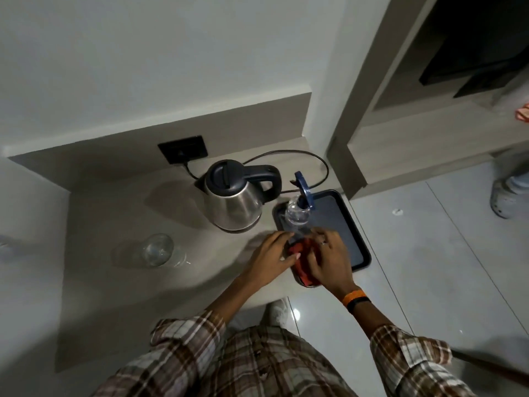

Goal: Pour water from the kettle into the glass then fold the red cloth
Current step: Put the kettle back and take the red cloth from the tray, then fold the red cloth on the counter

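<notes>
Cloth work is the step in hand: both hands sit on the red cloth (300, 265), which lies bunched at the near left end of the dark tray (352, 224), at the near right corner of the counter (114, 296).

Recommendation for the fold: spread the cloth flat first, bring corners together squarely, and press the crease against the tray floor or counter. A plastic bottle (296, 214) with a blue flip lid stands on the tray immediately beyond the cloth and may tip if the cloth is dragged beneath it; the cloth is better drawn toward the near edge before folding.

Left hand (272, 253): reaches in from the left, palm down, fingers extended onto the left edge of the cloth, thumb against the fabric in a light pinch. Right hand (329, 256): arched over the right side of the cloth, fingers curled down into the fabric, a ring visible; it grasps the cloth, though how firmly cannot be told. An orange wristband (355, 297) sits on that wrist.

The kettle (234, 196) stands on the counter at the far side, unheld, cord plugged in. The glass (157, 250) stands well apart to the left; its water level is not legible.
</notes>
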